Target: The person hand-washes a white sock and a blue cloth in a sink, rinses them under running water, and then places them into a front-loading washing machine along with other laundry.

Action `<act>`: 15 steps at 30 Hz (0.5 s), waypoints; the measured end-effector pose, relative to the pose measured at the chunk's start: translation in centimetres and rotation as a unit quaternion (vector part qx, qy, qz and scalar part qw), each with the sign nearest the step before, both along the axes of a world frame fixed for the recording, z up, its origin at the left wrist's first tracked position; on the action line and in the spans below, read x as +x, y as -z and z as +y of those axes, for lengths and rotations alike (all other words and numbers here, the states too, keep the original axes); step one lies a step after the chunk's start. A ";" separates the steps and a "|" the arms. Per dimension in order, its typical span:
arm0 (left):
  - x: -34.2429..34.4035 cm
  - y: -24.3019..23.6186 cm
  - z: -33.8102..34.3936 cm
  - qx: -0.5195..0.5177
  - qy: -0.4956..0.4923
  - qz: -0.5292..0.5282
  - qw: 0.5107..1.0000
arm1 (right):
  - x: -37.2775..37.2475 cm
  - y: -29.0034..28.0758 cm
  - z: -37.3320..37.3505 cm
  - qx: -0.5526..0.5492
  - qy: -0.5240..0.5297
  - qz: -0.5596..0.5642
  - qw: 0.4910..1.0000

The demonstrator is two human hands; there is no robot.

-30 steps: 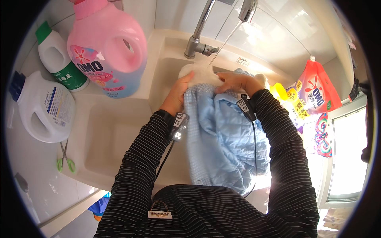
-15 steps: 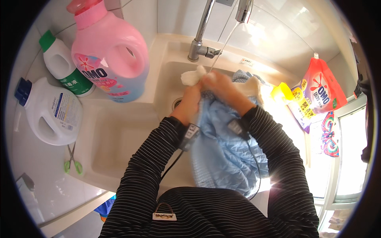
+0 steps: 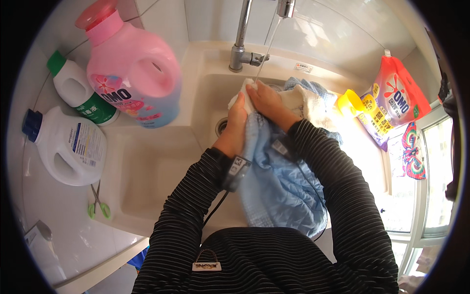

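Gripping the white upper end of a light-blue quilted cloth point(image 3: 279, 181), the left hand point(image 3: 236, 128) and right hand point(image 3: 268, 102) work beside running water point(image 3: 269, 48). The cloth spreads over the right part of the sink point(image 3: 152, 166); green-handled scissors point(image 3: 98, 200) lie at the sink's left edge.

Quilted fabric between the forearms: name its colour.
The quilted fabric is light blue, seen best in the head view.
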State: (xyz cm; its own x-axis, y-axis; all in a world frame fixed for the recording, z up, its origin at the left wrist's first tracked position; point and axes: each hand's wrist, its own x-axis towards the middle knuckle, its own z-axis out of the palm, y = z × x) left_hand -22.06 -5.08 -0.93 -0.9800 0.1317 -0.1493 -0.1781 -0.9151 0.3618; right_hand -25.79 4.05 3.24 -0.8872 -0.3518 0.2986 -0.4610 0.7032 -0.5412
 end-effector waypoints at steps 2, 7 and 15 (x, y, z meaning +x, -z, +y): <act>1.0 -0.8 -0.1 -0.040 0.010 0.039 0.998 | -1.2 -0.2 0.3 -0.004 -0.018 -0.052 0.998; 1.8 -3.2 -1.1 -0.258 -0.009 0.109 0.960 | -3.3 -3.0 0.4 -0.060 -0.164 -0.215 0.961; 1.8 -1.1 -2.0 -0.140 0.044 0.048 0.988 | -3.6 -7.2 5.5 0.383 -0.144 -0.346 0.844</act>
